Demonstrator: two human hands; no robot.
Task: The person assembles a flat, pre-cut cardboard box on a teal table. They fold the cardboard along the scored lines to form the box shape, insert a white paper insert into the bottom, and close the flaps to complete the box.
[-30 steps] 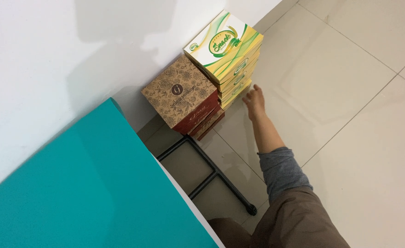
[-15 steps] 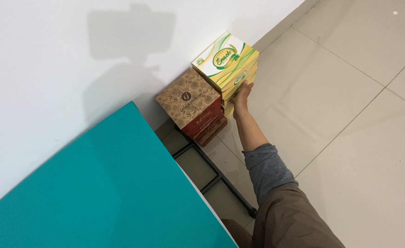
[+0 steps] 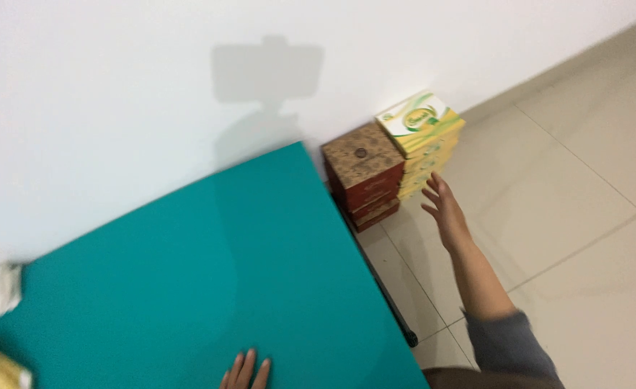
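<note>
Right hand [image 3: 445,207], fingers spread and empty, hovers just beside yellow boxes [image 3: 422,140]; left hand [image 3: 246,370] rests flat on counter [image 3: 210,288].

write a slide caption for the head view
Right hand open beside stacked yellow boxes; left hand resting on teal table.

A pale tiled floor [image 3: 584,216] carries 2 stacks of boxes against the far wall; the brown stack [image 3: 365,176] touches the yellow-green stack [image 3: 422,137] on its right; at left a teal table [image 3: 188,288] bears fingertips [image 3: 246,371] at its near edge.
</note>
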